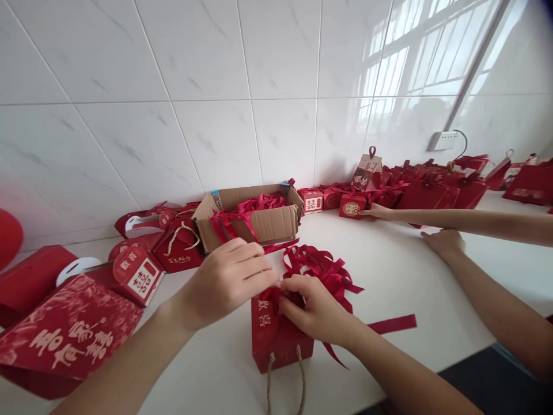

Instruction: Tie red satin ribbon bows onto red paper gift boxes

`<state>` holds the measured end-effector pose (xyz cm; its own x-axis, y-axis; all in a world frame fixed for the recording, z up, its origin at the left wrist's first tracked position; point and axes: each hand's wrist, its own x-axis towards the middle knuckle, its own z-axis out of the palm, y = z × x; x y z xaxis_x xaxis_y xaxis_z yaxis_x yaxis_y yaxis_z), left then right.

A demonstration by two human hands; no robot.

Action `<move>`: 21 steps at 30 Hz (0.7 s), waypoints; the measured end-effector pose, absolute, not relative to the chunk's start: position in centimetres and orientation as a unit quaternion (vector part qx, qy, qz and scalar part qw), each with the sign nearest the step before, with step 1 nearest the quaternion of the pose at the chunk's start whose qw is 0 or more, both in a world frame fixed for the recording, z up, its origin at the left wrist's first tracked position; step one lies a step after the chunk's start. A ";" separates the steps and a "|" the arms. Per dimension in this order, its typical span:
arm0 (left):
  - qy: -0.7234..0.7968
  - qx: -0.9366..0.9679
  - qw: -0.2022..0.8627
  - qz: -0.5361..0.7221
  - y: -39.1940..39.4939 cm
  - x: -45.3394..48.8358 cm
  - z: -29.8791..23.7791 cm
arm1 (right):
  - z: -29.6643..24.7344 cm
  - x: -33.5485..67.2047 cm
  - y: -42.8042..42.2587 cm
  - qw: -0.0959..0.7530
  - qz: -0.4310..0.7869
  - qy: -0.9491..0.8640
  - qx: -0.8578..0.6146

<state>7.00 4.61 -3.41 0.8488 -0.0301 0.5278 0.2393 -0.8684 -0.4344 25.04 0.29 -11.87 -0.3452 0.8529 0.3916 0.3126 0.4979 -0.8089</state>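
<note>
A small red gift box (pixel 283 340) with gold characters and twisted rope handles lies on the white table in front of me, the handles toward me. My left hand (pixel 228 282) is above its far left corner, fingers closed in a pinch on red ribbon, though its fingertips are partly hidden. Over the top of the box, my right hand (pixel 317 311) pinches the red ribbon (pixel 272 294), thumb and forefinger together. The two hands' fingertips nearly meet. A loose heap of red ribbons (pixel 319 265) lies just behind my right hand, and one tail (pixel 395 324) stretches out to the right.
Behind stands an open cardboard box (pixel 272 225) holding red ribbons. Red gift boxes (pixel 140 276) crowd the left side, with a large flower-printed one (pixel 73 337) nearest. At right, another person's hands (pixel 444 245) reach toward a small red box (pixel 352 206) and a row of red bags (pixel 427 195).
</note>
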 end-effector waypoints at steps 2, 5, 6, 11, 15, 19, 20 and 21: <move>-0.064 -0.920 0.274 -0.273 5.7 7.8 -4.0 | -12.0 25.3 0.2 0.422 0.336 -0.753 -0.378; -0.183 -0.889 0.283 -0.311 6.5 8.4 -5.7 | -12.4 25.3 0.2 0.435 0.355 -0.732 -0.385; -0.242 -0.868 0.271 -0.339 6.5 8.4 -6.3 | -12.5 25.3 0.3 0.444 0.361 -0.724 -0.384; -0.423 -0.818 -0.028 -0.388 4.8 7.5 -8.5 | -12.4 25.2 0.3 0.470 0.392 -0.703 -0.364; -0.423 -0.824 -0.193 -0.324 3.1 6.5 -9.3 | -12.0 25.2 0.2 0.468 0.361 -0.719 -0.366; -0.418 -0.804 -0.209 -0.368 2.7 6.2 -10.4 | -12.2 24.9 0.2 0.486 0.374 -0.701 -0.365; -0.414 -0.800 -0.223 -0.373 2.7 6.2 -10.6 | -12.3 24.8 0.2 0.496 0.382 -0.688 -0.365; -0.411 -0.797 -0.238 -0.374 2.8 6.3 -10.7 | -12.4 24.7 0.2 0.508 0.390 -0.675 -0.365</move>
<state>6.26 2.76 -10.74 0.3829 0.8325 0.4004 0.4760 -0.5492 0.6868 24.72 0.18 -12.39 -0.2163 0.8901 0.4013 0.0963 0.4284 -0.8984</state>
